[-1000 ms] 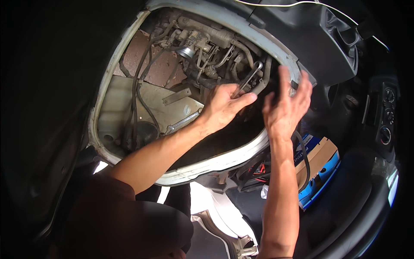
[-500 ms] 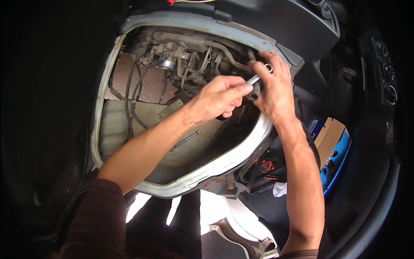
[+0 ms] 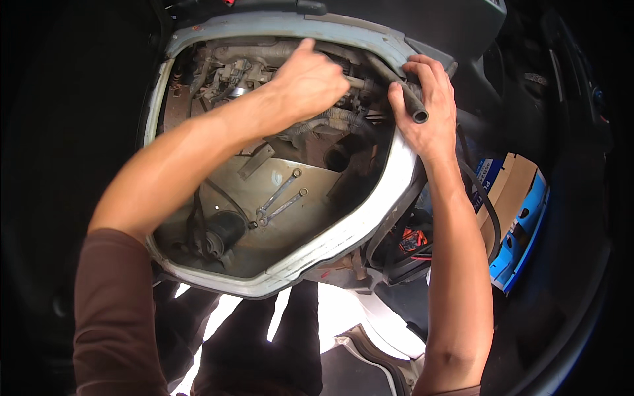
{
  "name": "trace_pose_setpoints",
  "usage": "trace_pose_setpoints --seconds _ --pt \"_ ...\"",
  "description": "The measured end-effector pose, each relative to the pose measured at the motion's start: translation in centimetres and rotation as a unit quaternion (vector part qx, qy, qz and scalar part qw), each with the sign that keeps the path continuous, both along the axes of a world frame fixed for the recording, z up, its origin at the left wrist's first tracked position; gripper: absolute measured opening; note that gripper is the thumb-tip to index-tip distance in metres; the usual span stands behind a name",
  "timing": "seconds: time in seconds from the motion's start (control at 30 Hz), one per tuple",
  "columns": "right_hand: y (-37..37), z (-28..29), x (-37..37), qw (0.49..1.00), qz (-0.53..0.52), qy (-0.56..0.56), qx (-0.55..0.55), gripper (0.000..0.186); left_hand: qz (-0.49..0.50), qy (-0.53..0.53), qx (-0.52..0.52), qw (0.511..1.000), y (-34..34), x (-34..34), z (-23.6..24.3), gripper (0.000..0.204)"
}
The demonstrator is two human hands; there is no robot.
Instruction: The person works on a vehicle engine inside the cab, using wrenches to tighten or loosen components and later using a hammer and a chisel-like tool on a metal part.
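My right hand (image 3: 428, 99) grips a dark rubber hose (image 3: 404, 92) at the right of the engine opening, thumb on one side and fingers on the other. The hose's open end points toward me. Farther left, my left hand (image 3: 310, 82) is curled over the engine parts, its thumb pointing away from me. Whatever its fingers close on is hidden. Below it, an upper wrench (image 3: 281, 191) and a lower wrench (image 3: 284, 207) lie crossed at their near ends on the metal panel. Both have ring ends.
A pale metal frame (image 3: 350, 234) rims the engine opening. Hoses and engine parts (image 3: 231, 72) fill its far side. A dark cylindrical part (image 3: 224, 228) sits at near left. At right stand a blue and brown box (image 3: 512, 208) and a dark bag (image 3: 403, 244) with red items.
My left hand has moved left and away from my right hand. The wrench held between them no longer shows there. Two wrenches now show on the panel, where one showed before.
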State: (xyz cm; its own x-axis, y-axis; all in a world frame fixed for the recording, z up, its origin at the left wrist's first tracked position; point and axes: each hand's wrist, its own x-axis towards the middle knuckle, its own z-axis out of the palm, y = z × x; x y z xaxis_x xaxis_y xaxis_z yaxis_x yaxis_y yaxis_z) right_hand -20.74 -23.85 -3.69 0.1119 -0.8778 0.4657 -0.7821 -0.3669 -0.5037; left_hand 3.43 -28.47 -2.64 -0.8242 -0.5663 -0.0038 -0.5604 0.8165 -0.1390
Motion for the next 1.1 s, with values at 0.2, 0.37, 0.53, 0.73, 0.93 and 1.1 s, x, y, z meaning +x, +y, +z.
trace_pose_setpoints --seconds 0.2,0.37,0.53,0.73,0.93,1.1 --pt "-0.4 -0.5 -0.5 1.000 0.006 -0.021 -0.022 0.033 -0.114 -0.231 0.017 0.966 0.1 -6.1 1.4 0.017" --pt "-0.4 -0.7 -0.8 0.999 0.012 -0.038 -0.002 0.033 -0.254 -0.344 -0.117 0.897 0.3 -8.2 1.0 0.017" --pt "-0.3 -0.8 -0.6 0.999 0.018 -0.037 -0.013 0.031 -0.115 -0.202 0.021 0.972 -1.9 -4.0 0.8 0.019" --pt "-0.3 -0.6 -0.7 0.999 0.016 -0.032 -0.003 0.029 0.054 -0.081 0.085 0.992 0.5 1.6 -4.3 0.033" --pt "-0.3 0.1 -0.3 0.999 0.009 -0.021 0.023 0.028 0.034 0.007 0.079 0.996 0.2 2.6 -5.1 0.029" --pt "-0.4 0.4 -0.2 0.999 0.015 0.001 0.039 0.029 0.020 0.026 0.050 0.998 1.3 2.6 -3.7 0.025"
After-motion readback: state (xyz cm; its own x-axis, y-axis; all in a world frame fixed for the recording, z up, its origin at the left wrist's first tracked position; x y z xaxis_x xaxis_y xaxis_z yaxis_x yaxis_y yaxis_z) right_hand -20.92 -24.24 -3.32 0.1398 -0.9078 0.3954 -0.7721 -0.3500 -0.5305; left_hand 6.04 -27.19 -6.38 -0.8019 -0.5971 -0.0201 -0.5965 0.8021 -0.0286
